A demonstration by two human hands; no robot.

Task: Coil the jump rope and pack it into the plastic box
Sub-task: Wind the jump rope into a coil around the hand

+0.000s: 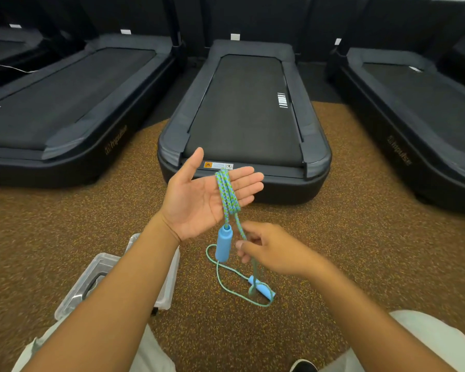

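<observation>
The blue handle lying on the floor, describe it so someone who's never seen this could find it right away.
Start at the middle treadmill and come down the speckled brown carpet, past the right hand. The blue handle lies there inside a loose loop of green jump rope. Unlike the other blue handle, hanging below the left hand, it lies on the floor.

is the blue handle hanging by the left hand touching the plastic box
Apart. The head view shows the hanging blue handle dangling from rope wrapped over the left hand, with brown floor between it and the plastic box.

blue-green jump rope (pixel 227 191) looped over palm, clear plastic box (pixel 91 283) on floor
</observation>
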